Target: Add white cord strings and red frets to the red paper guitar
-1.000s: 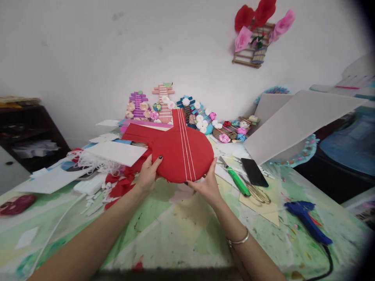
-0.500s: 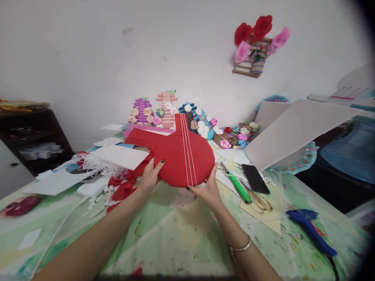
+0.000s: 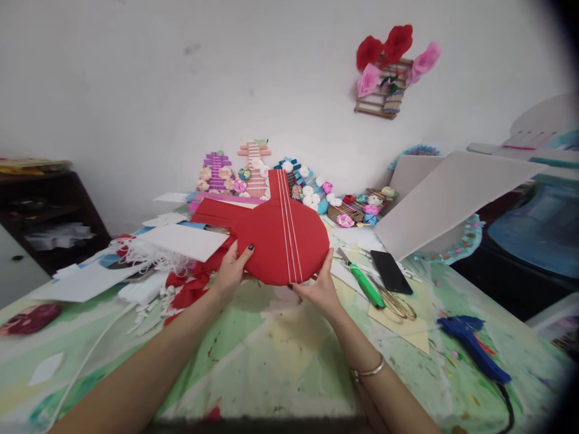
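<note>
A pale, lightly marked wall (image 3: 158,102) closes the far side, with a wooden rack (image 3: 392,101) of red and pink flowers (image 3: 398,43) hanging on it to the right. A dark cabinet (image 3: 88,187) stands at far left. The surface (image 3: 280,367) has a green, paint-stained cover. Along its far edge, colourful crafts (image 3: 257,172) lean near the wall.

In the middle, the red guitar shape (image 3: 262,241) is tilted up, its neck pointing far and white strings down its front. The left hand (image 3: 230,272) grips its left side, thumb on the front; the right hand (image 3: 319,290) holds its near right edge.

To the left lie white string (image 3: 154,258), a white card (image 3: 192,240) and red scraps (image 3: 190,294). To the right are a green cutter (image 3: 367,286), a phone (image 3: 391,272), a large white board (image 3: 456,193) and, nearer, a blue glue gun (image 3: 477,346).
</note>
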`<move>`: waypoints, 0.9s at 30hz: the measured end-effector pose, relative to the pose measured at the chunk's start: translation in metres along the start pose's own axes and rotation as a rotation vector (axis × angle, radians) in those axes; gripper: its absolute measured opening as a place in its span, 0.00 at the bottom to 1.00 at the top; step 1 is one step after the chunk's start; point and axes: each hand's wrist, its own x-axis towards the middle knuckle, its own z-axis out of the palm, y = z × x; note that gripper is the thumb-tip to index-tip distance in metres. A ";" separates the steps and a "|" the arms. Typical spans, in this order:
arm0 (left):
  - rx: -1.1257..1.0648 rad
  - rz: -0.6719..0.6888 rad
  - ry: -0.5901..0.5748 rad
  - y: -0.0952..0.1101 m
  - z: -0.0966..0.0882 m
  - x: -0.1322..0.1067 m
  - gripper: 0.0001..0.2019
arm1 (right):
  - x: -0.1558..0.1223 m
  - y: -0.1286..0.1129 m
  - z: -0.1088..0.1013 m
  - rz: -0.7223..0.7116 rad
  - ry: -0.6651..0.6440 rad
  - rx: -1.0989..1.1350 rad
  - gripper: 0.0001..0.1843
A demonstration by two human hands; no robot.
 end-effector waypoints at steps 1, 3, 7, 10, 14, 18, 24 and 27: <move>0.020 0.054 -0.003 0.000 0.000 0.001 0.25 | 0.000 -0.001 -0.001 0.027 -0.017 0.056 0.74; 0.115 0.231 0.014 -0.001 -0.002 0.002 0.24 | 0.003 -0.005 -0.006 0.133 -0.036 0.201 0.63; 0.662 0.650 0.071 -0.002 -0.008 -0.004 0.21 | 0.010 -0.014 -0.027 0.335 0.063 0.573 0.42; 1.166 0.994 -0.020 -0.005 -0.006 -0.017 0.20 | 0.011 -0.023 -0.042 0.294 -0.030 0.794 0.35; 1.524 1.299 -0.060 -0.017 0.012 -0.037 0.22 | 0.004 -0.033 -0.039 0.203 -0.241 0.870 0.29; 1.547 1.394 -0.159 -0.033 0.030 -0.051 0.19 | 0.003 -0.027 -0.025 0.312 -0.018 0.732 0.27; 1.171 1.133 -0.340 -0.032 0.020 -0.040 0.20 | 0.021 0.001 -0.046 0.410 0.153 0.573 0.17; 0.961 0.890 -0.082 -0.022 0.003 -0.020 0.13 | 0.029 0.016 -0.064 0.415 0.198 0.484 0.11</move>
